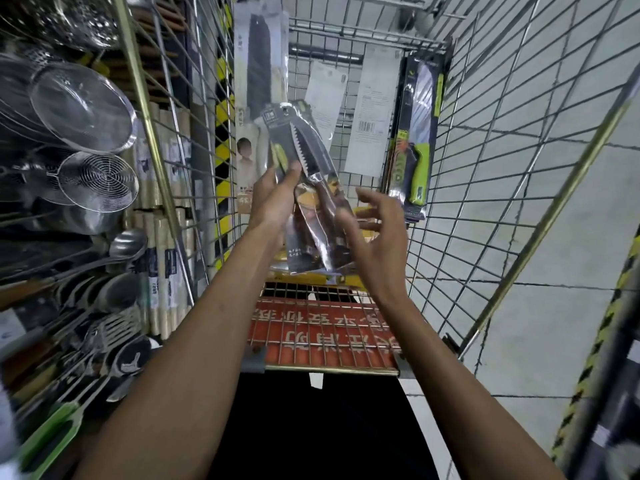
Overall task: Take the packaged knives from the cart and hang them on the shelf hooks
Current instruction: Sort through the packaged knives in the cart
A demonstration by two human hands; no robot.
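Note:
Over the wire cart [485,174], my left hand [273,199] grips a small stack of packaged knives [311,188]; a serrated blade shows on the top pack. My right hand [377,230] hovers just right of the stack, fingers loosely spread, holding nothing. A green-handled packaged knife [415,133] leans upright against the cart's right wall. A tall pack with a dark blade [259,81] stands at the cart's far left. White package backs [372,109] lean on the far wall.
Shelving on the left holds steel strainers [83,109], ladles [121,247] and rolling pins [166,216]. The cart's child seat flap carries a red sign [322,337]. Grey floor tiles lie to the right, with a yellow-black striped edge [595,348].

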